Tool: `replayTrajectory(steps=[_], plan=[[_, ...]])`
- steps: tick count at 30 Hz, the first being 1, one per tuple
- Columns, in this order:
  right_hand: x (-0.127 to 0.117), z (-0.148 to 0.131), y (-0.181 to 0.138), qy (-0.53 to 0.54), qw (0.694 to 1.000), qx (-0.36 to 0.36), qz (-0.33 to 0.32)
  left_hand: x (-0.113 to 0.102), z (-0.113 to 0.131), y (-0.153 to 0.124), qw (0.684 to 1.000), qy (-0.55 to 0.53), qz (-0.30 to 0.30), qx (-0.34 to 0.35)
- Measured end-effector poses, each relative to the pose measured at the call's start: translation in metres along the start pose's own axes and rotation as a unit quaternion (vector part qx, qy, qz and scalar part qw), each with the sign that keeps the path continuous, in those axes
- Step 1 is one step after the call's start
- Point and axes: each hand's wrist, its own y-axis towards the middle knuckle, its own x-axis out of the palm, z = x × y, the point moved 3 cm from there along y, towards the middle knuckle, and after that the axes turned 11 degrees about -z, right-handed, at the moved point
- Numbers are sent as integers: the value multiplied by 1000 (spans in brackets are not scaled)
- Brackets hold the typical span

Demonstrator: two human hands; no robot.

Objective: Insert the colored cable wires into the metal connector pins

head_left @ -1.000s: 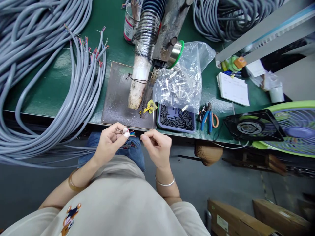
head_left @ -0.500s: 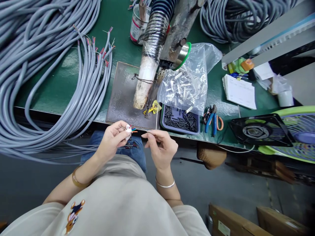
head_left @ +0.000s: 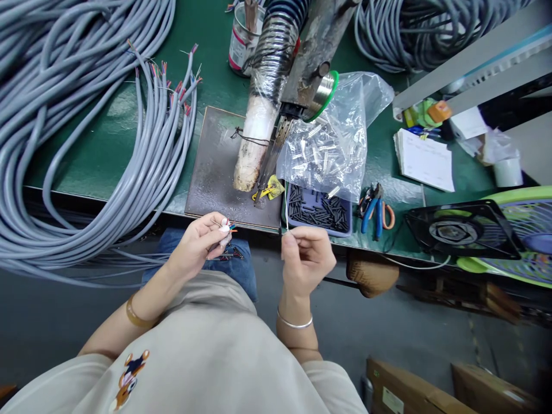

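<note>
My left hand (head_left: 202, 238) is closed in a pinch on the end of a cable, in front of the table edge. Short coloured wires (head_left: 233, 228), among them orange and blue, stick out to the right of the fingertips. White coverings show on the thumb and a fingertip. My right hand (head_left: 305, 253) is apart from it, to the right, thumb and forefinger pinched on a thin white strand (head_left: 287, 208). That strand runs up from the fingers past the purple tray (head_left: 345, 230) toward the spool with a green rim (head_left: 323, 96).
Bundled grey cables (head_left: 129, 172) cover the left. A brown board (head_left: 211, 167) lies under a wrapped hose (head_left: 259, 126) and metal bar. A clear bag (head_left: 357, 115) of small metal parts lies behind the tray of black pieces. Pliers (head_left: 377, 215) and a fan (head_left: 461, 230) are right.
My right hand has moved right, away from the wire ends, and the white strand has shifted with it. My left hand stays nearly in place.
</note>
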Motion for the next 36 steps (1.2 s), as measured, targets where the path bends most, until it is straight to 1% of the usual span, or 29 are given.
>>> replayTrajectory(steps=[1,2,3,5,8,10,14,18,23,27,32,36], plan=[[-2,0,-1,12,1000,-2,5,-1,0,1,999,-34,-34,-12],[-2,0,-1,17,1000,-12,-5,-2,1,1,995,-69,-69,-18],[-1,-2,-1,15,999,-26,-23,-3,1,2,990,-97,-100,-15],[2,-5,-1,0,997,-57,-55,-7,2,2,981,-131,-145,6],[7,-12,0,-20,993,-94,-70,-12,0,0,973,-136,-183,25],[10,-15,2,-36,991,-107,-75,-14,-2,-2,972,-129,-192,27],[13,-20,2,-53,987,-128,-87,-15,-3,-3,975,-120,-188,26],[17,-21,1,-48,986,-127,-99,-15,-3,-4,977,-115,-180,19],[22,-21,0,-29,984,-123,-126,-15,-3,-4,988,-89,-126,-9],[25,-19,1,-28,978,-142,-148,-11,-1,-3,990,-77,-112,-24],[26,-17,3,-85,958,-193,-194,-6,-4,-2,995,-47,-68,-58],[27,-14,3,-143,942,-217,-212,-1,-5,-2,997,-20,-48,-52]])
